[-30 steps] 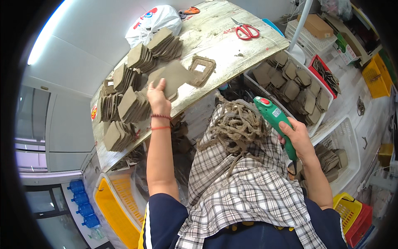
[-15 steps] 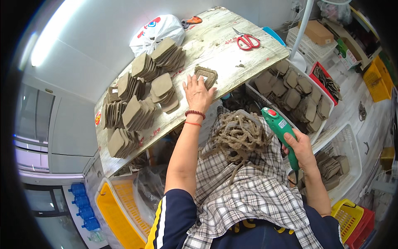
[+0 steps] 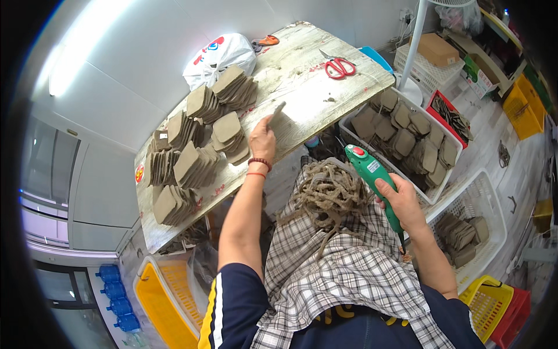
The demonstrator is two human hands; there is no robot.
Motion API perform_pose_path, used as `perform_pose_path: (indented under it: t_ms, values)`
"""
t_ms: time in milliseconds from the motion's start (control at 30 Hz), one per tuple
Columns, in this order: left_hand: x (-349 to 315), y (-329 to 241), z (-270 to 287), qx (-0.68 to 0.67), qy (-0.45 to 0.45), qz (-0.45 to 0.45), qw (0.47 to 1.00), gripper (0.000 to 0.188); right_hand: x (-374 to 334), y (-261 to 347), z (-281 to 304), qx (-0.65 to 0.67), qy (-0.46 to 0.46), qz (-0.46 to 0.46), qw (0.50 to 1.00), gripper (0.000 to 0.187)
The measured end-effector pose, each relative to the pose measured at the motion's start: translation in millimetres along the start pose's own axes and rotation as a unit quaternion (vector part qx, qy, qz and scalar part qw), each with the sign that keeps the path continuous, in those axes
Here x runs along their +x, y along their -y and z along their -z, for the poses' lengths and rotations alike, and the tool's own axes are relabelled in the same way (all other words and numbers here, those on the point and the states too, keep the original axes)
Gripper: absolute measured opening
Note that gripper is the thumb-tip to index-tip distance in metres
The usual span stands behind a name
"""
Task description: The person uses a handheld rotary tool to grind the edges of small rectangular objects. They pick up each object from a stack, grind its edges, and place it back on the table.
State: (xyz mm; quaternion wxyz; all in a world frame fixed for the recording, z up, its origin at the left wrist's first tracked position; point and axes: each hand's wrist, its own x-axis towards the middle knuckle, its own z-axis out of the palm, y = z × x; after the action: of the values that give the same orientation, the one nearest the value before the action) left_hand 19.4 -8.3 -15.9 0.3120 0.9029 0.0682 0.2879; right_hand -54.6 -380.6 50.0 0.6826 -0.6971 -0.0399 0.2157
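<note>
My left hand (image 3: 263, 141), a red bracelet on its wrist, is closed on a brown felt-like pad (image 3: 278, 110), tilted and seen almost edge-on above the table. Beside it stand stacks of rounded-square brown pads (image 3: 195, 163). In my right hand (image 3: 402, 202) is a green corded power tool (image 3: 373, 168) with a red button, its front end pointing up and left. A heap of frayed brown strips (image 3: 331, 189) lies on the checked apron (image 3: 325, 267) over my lap. The tool's front end is hard to make out.
Red-handled scissors (image 3: 339, 67) and a white plastic bag (image 3: 224, 55) are on the wooden table (image 3: 302, 52). To the right, a white crate (image 3: 459, 151) holds many pads, near another white basket (image 3: 494, 218). A yellow basket (image 3: 154, 291) stands at the lower left.
My left hand has picked up the single pad from the table and tipped it on edge, drawing it slightly left. My right hand and the tool have shifted left and a little up.
</note>
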Motion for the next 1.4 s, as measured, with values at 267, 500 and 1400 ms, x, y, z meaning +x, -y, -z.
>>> perform_pose_path:
  t_ms: [267, 500, 1400]
  values:
    - [-39, -148, -24, -0.743, -0.102, 0.292, 0.594, 0.038, -10, 5, -14, -0.004, -0.080, 0.041, 0.996, 0.036]
    - [-45, -170, -38, -0.771, -0.087, 0.298, 0.555, 0.039, -25, 10, -10, -0.028, -0.093, 0.044, 0.994, 0.036]
    - [-88, -165, -11, -0.702, 0.175, 0.299, 0.622, 0.038, -30, 36, 29, -0.057, -0.042, 0.040, 0.997, 0.039]
